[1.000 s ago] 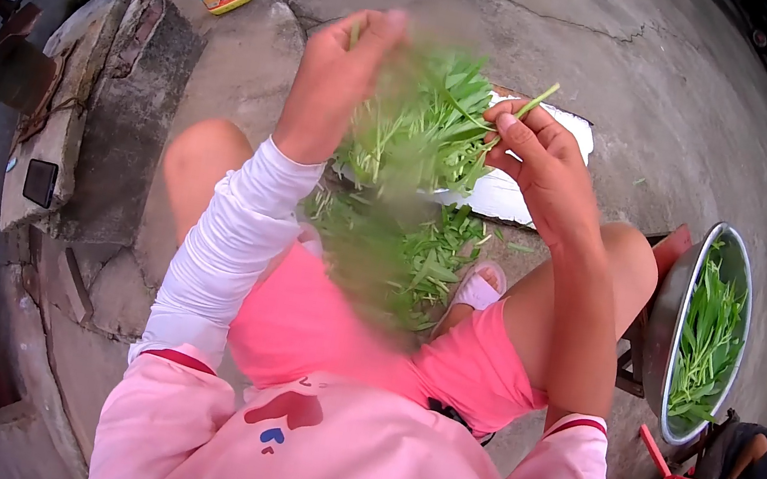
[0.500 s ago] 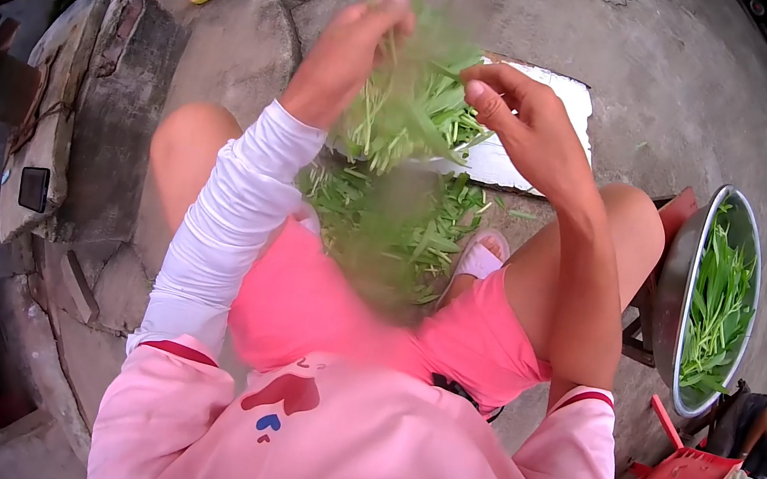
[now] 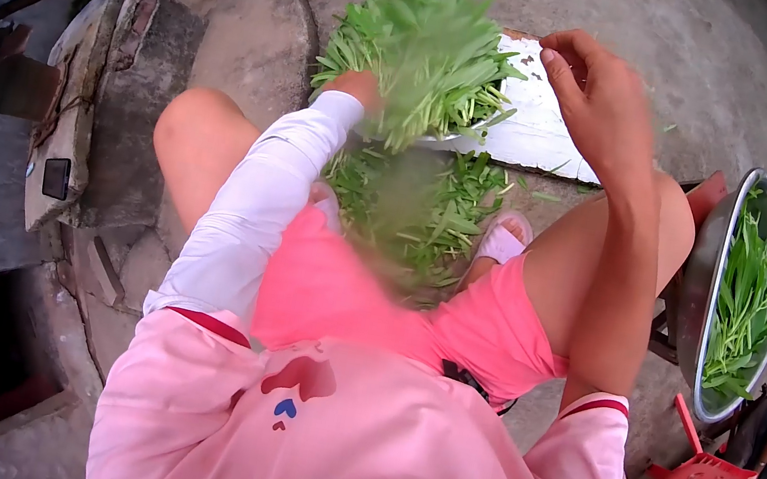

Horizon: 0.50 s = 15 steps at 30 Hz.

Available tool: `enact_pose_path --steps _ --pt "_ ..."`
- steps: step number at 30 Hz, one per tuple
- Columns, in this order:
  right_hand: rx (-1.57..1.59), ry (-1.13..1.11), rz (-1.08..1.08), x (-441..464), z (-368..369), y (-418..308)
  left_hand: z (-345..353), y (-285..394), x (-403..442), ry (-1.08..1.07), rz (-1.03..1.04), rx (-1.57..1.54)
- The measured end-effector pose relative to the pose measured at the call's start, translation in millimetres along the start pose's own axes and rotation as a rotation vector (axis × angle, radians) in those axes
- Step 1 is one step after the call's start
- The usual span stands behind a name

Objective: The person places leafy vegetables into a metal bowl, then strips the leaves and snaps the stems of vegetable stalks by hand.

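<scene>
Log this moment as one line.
left hand: at greens pile, fingers hidden | right hand: raised near white board, nothing visibly held | metal basin: holds more greens

Pale pink shirt [image 3: 375, 411], red cuff bands [image 3: 217, 326], blue heart [image 3: 285, 408], white oversleeve [image 3: 243, 201], coral-pink shorts [image 3: 326, 281]

Leaves [image 3: 435, 55] look smooth — the basin [image 3: 697, 292] metallic, the ground [image 3: 731, 105] rough concrete.

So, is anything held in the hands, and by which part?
Nothing shows in the right hand. The left hand meets the leafy greens, its fingers hidden, so a hold cannot be told.
</scene>
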State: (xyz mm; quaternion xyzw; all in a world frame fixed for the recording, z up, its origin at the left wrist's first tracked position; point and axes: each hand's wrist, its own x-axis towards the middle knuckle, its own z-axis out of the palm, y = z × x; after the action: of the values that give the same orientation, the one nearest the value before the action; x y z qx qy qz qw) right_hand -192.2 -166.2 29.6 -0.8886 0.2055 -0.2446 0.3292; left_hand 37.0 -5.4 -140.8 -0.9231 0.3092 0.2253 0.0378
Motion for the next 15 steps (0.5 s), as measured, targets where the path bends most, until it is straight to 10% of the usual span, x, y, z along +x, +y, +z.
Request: enact_pose_path --steps 7,10,15 --pt "-0.056 0.011 -0.020 -1.8 0.8 0.6 -17.9 -0.5 -4.0 0.160 -0.022 -0.149" --pt "-0.033 0.023 -0.040 -3.1 4.6 -1.2 -70.6 -9.6 -8.1 0.450 0.162 -0.445" --pt "0.088 0.181 -0.259 0.8 15.5 -19.5 -122.5 -5.6 -73.0 0.330 0.547 -0.851"
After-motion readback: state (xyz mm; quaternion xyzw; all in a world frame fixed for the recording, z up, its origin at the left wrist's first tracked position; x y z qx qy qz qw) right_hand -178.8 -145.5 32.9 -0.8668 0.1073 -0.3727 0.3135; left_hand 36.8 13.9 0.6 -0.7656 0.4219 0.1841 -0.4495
